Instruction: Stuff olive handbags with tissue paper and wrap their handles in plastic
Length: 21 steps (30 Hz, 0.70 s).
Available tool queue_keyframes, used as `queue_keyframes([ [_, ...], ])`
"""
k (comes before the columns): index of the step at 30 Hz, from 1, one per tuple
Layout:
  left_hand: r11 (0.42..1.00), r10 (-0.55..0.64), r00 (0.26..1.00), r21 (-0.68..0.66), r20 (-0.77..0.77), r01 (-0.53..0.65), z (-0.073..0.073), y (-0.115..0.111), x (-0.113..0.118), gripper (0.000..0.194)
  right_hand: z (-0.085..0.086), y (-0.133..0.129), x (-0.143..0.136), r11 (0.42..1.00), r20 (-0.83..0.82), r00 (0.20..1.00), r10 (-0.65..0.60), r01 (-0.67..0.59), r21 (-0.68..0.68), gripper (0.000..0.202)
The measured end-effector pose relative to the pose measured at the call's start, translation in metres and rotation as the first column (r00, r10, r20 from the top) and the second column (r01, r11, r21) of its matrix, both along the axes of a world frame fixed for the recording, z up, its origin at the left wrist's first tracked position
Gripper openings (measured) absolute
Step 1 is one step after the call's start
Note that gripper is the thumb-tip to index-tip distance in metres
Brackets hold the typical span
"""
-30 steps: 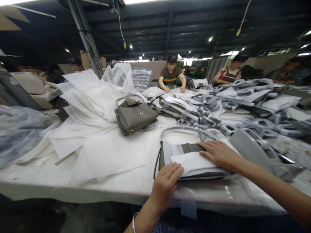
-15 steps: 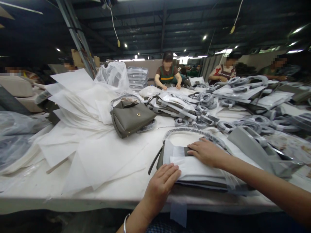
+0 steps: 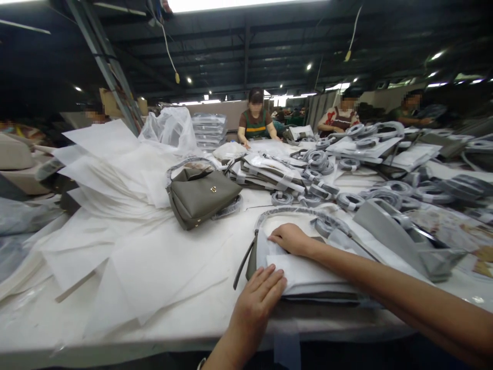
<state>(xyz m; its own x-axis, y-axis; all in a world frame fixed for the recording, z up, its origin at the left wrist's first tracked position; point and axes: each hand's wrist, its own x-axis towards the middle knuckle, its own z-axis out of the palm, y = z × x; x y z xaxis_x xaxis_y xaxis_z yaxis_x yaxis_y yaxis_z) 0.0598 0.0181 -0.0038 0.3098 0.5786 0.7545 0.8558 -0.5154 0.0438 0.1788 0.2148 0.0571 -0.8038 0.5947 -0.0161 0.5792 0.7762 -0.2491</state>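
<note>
At the near table edge lies a flat dark olive bag (image 3: 251, 259) with white wrapping sheet (image 3: 308, 270) over it and a plastic-wrapped handle (image 3: 285, 210) looping behind. My left hand (image 3: 262, 290) rests on the sheet's left front corner, fingers stretched out. Further back on the same bag, my right hand (image 3: 290, 239) presses with its fingers curled at the sheet's upper left part; what its fingertips hold, if anything, is hidden. A dark strap (image 3: 243, 262) hangs off the bag's left side.
Another olive bag (image 3: 206, 195) stands behind to the left. White sheets (image 3: 111, 180) are fanned out at the left. Wrapped bags (image 3: 265, 172) and coiled wrapped straps (image 3: 352, 201) fill the back and right. A person (image 3: 257, 123) works across the table (image 3: 215, 246).
My right hand has moved left across the bag, its spread fingers now curled. My left hand stays on the front corner. The view has shifted slightly.
</note>
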Motion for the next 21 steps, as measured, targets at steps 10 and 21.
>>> queue_keyframes([
  [10,0.999,0.031,1.000,-0.024,-0.008,-0.031,0.000,-0.003,0.003,0.035,0.016,0.006,0.031,0.994,-0.105,0.993,0.051,-0.060,-0.090,0.043],
  [21,0.997,0.072,0.997,-0.021,-0.028,-0.072,0.005,-0.005,0.005,0.035,0.006,-0.020,0.020,0.994,-0.072,0.994,0.085,-0.090,-0.061,0.049],
])
